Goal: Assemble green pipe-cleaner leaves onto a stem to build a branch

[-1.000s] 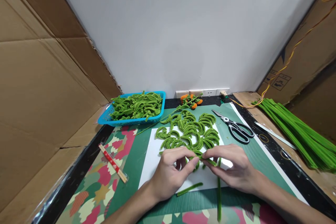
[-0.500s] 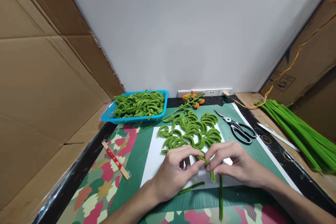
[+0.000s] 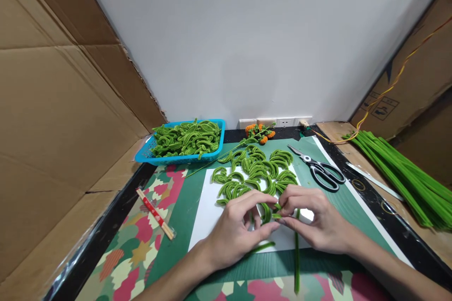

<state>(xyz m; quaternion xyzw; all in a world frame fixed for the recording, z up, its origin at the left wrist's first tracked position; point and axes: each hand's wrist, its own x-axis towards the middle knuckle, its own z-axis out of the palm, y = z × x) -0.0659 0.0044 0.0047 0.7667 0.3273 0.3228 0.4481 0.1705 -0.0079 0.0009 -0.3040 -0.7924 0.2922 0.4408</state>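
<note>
My right hand (image 3: 314,218) pinches a short green pipe cleaner piece (image 3: 276,216) between thumb and fingertips, over the white paper (image 3: 208,218). Opposite it, my left hand (image 3: 240,221) has thumb and index finger spread apart, the index fingertip close to or touching that piece. Behind my left fingers shows a curved green strip (image 3: 265,213); whether it is held or lying there I cannot tell. One straight pipe cleaner (image 3: 297,263) lies below my right hand, and a short cut piece (image 3: 264,247) lies partly under my left. Many curled green pieces (image 3: 259,171) cover the paper's far part.
A blue basket (image 3: 141,155) heaped with curled green pieces stands at the back left. Black-handled scissors (image 3: 323,174) lie right of the paper. Farther right are long green pipe cleaners (image 3: 399,178). Orange-flowered stem (image 3: 261,134) lies at the back, wrapped chopsticks (image 3: 155,214) at left.
My left thumb and index finger have parted. The small green piece has turned from hanging down to lying more level in my right fingertips.
</note>
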